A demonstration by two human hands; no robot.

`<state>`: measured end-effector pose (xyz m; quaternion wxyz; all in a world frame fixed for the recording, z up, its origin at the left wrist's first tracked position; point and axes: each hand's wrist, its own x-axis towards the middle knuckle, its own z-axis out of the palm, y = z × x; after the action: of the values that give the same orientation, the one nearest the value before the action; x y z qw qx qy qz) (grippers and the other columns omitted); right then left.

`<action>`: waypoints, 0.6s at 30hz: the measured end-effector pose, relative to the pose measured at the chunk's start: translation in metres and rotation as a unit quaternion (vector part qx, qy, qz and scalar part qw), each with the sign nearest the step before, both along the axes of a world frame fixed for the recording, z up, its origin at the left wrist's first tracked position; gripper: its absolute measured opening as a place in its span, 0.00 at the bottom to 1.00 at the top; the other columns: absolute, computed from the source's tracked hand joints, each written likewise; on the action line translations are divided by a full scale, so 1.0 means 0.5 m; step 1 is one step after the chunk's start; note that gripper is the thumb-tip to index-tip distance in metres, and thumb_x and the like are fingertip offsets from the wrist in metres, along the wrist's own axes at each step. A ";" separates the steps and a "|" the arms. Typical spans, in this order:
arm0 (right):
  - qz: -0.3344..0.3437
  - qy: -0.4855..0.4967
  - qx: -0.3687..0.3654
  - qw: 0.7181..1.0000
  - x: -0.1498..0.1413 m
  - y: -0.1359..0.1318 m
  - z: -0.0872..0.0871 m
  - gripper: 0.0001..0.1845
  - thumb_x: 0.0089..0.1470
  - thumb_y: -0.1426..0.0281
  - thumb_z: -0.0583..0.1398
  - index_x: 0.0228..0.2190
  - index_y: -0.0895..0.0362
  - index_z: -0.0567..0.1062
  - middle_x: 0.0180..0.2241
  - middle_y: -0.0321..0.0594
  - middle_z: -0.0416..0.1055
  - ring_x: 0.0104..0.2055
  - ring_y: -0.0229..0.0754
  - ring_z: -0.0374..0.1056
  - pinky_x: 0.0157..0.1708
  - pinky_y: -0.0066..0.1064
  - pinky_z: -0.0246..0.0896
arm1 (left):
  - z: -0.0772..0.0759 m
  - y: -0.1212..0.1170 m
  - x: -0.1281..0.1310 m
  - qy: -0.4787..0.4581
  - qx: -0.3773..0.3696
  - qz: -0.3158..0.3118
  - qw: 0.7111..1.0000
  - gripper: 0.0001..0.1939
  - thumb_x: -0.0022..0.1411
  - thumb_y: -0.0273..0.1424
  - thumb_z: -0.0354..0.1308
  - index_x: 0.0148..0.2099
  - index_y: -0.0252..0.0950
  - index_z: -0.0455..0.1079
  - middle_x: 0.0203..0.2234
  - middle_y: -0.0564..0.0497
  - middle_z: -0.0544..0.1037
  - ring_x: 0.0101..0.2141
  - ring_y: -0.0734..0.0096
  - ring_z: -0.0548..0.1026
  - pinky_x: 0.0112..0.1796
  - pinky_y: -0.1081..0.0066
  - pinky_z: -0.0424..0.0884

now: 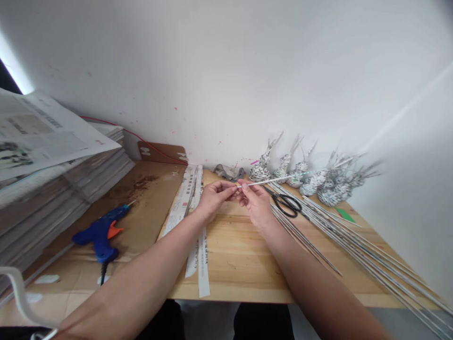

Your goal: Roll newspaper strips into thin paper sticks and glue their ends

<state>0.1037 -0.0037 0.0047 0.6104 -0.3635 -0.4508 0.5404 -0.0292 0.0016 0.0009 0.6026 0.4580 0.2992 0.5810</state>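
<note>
A thin white rolled paper stick (pixel 271 180) slants up to the right from between my hands, above the wooden table. My left hand (pixel 216 196) pinches its near end with thumb and fingers. Close beside it, my right hand (pixel 254 198) is closed around the same stick a little farther along. Black-handled scissors (pixel 288 204) lie just right of my right hand. Newspaper strips (pixel 202 255) lie to the left of my left hand, partly hidden by my forearm.
Several woven paper pieces (pixel 261 171) stand along the wall at right. Bundles of paper sticks (pixel 354 248) cross the table's right side. A blue glue gun (pixel 101 233) lies on cardboard (pixel 148 189) at left, beside a newspaper stack (pixel 88 174). A grey cloth (pixel 229 172) lies behind my hands.
</note>
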 end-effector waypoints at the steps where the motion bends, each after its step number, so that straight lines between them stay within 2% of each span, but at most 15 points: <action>1: 0.002 0.001 0.003 1.000 0.000 0.000 0.000 0.17 0.43 0.61 0.66 0.34 0.58 0.76 0.25 0.36 0.71 0.23 0.32 0.64 0.18 0.23 0.54 | 0.000 0.000 0.000 -0.001 0.000 0.001 1.000 0.14 0.47 0.34 0.67 0.35 0.31 0.74 0.29 0.49 0.78 0.30 0.73 0.75 0.38 0.68 0.72; 5: -0.035 -0.010 0.001 0.999 -0.001 0.002 -0.002 0.15 0.42 0.60 0.66 0.25 0.59 0.74 0.21 0.35 0.69 0.20 0.32 0.62 0.17 0.23 0.52 | 0.001 -0.003 0.000 0.006 0.005 -0.011 1.000 0.14 0.48 0.34 0.67 0.36 0.31 0.74 0.29 0.48 0.78 0.30 0.72 0.75 0.39 0.67 0.72; 11: 0.005 -0.019 0.032 0.999 0.005 0.003 0.002 0.17 0.43 0.63 0.66 0.36 0.57 0.76 0.24 0.34 0.70 0.23 0.33 0.64 0.21 0.25 0.57 | -0.002 0.001 -0.003 -0.019 -0.023 -0.004 1.000 0.13 0.46 0.34 0.68 0.34 0.32 0.74 0.27 0.51 0.78 0.27 0.76 0.74 0.35 0.71 0.72; 14: -0.030 -0.037 0.042 0.998 0.007 0.006 -0.002 0.13 0.43 0.63 0.66 0.29 0.58 0.75 0.21 0.34 0.69 0.22 0.33 0.63 0.21 0.24 0.56 | -0.002 0.002 -0.003 -0.012 -0.030 0.003 0.999 0.14 0.45 0.34 0.68 0.34 0.32 0.74 0.26 0.51 0.77 0.26 0.77 0.74 0.34 0.73 0.71; 18: -0.047 -0.041 0.022 0.998 0.005 0.009 -0.008 0.16 0.45 0.58 0.65 0.27 0.58 0.74 0.23 0.36 0.71 0.21 0.33 0.64 0.19 0.24 0.55 | 0.000 0.000 -0.001 -0.001 -0.021 0.001 1.000 0.14 0.45 0.34 0.68 0.34 0.32 0.74 0.27 0.50 0.78 0.28 0.75 0.75 0.36 0.71 0.71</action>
<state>0.1063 0.0006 0.0006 0.6243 -0.3923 -0.4699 0.4854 -0.0296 0.0018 0.0008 0.6119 0.4443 0.3109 0.5758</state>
